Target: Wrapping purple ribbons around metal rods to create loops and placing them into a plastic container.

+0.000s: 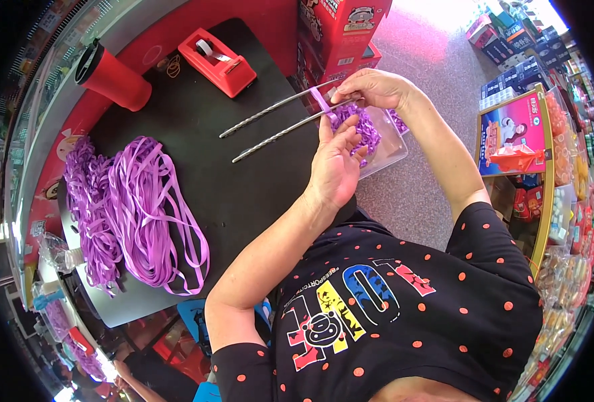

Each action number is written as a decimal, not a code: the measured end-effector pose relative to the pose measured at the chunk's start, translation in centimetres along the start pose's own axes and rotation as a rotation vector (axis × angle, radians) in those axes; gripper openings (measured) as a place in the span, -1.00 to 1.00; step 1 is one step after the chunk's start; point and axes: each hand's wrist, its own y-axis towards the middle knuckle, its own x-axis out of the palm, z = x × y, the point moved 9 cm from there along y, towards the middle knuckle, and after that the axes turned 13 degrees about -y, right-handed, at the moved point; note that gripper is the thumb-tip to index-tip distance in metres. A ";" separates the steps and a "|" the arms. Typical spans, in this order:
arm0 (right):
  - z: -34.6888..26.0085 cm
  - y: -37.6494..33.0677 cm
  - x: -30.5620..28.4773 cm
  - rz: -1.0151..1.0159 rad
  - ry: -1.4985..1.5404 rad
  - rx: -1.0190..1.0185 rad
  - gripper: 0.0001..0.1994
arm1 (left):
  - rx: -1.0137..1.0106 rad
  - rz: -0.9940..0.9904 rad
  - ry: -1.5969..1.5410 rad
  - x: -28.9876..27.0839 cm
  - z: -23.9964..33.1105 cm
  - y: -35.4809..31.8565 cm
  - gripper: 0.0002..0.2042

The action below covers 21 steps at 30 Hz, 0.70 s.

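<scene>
My right hand (372, 88) grips the near ends of two long twisted metal rods (270, 120) that stick out over the black tabletop (203, 127). A purple ribbon strip (324, 104) is looped across the rods close to that hand. My left hand (336, 161) is raised just below, fingers pinching the ribbon at the rods. Under both hands sits a clear plastic box (385, 144) holding finished purple ribbon pieces.
A big heap of loose purple ribbon (139, 211) lies on the table's left part. A red tape dispenser (216, 61) and a red cup with a black lid (109, 75) stand at the far side. Red cartons (340, 33) and shelves of packaged goods (545, 154) surround the table.
</scene>
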 end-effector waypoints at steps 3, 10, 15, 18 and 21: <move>0.8 -0.3 -1.1 0.072 -0.065 0.039 -0.77 | 0.000 0.022 0.016 0.0 0.0 -0.1 -0.36; 1.5 0.7 -1.7 0.117 -0.062 0.033 -0.74 | -0.004 0.015 0.011 0.1 0.0 -0.1 -0.36; 2.4 1.9 -0.7 0.129 -0.017 0.058 -0.76 | -0.002 0.008 0.023 0.2 0.2 -0.2 -0.37; 3.3 3.4 1.0 0.039 0.026 0.061 -0.72 | 0.004 0.011 0.001 0.0 0.2 -0.1 -0.38; 3.9 4.7 2.6 -0.095 0.079 0.012 -0.74 | -0.009 0.009 -0.026 -0.2 0.1 -0.1 -0.36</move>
